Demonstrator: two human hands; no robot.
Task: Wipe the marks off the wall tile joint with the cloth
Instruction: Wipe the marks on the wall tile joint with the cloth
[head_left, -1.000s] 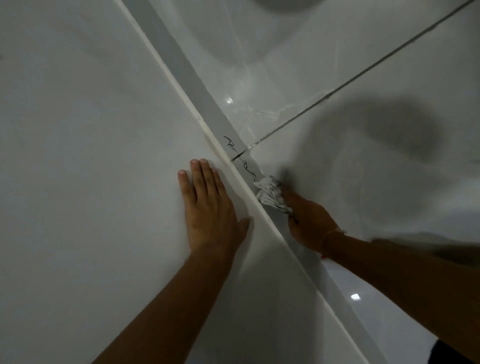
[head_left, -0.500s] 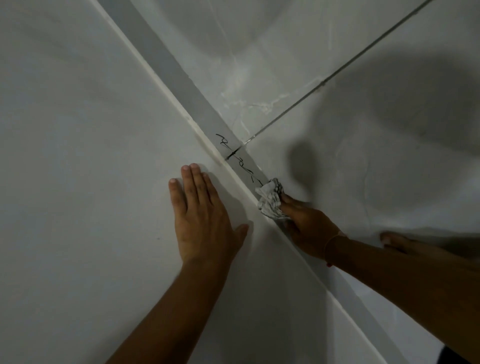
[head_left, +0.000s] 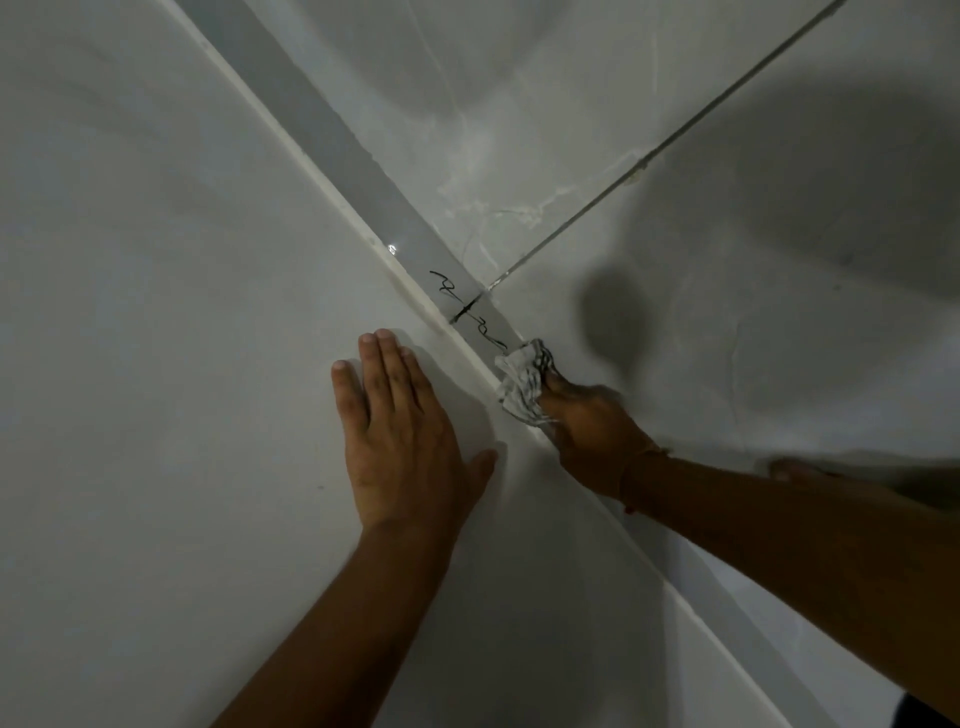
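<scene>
Black scribbled marks (head_left: 467, 309) run along a grey tile strip (head_left: 363, 166) that crosses the view diagonally, right where a dark tile joint (head_left: 649, 161) meets it. My right hand (head_left: 597, 436) is shut on a crumpled white cloth (head_left: 522, 382) with dark print, pressed against the strip just below the marks. My left hand (head_left: 400, 436) lies flat with fingers together on the white wall (head_left: 156, 312) left of the strip, holding nothing.
Glossy marbled tiles (head_left: 753, 338) fill the right side, with dark shadows of my head and arm on them. A bare foot (head_left: 795, 467) shows behind my right forearm. A white caulk line (head_left: 311, 171) borders the strip.
The view has shifted slightly. My right hand with the cloth has edged up along the strip toward the marks. My left hand stays flat on the wall.
</scene>
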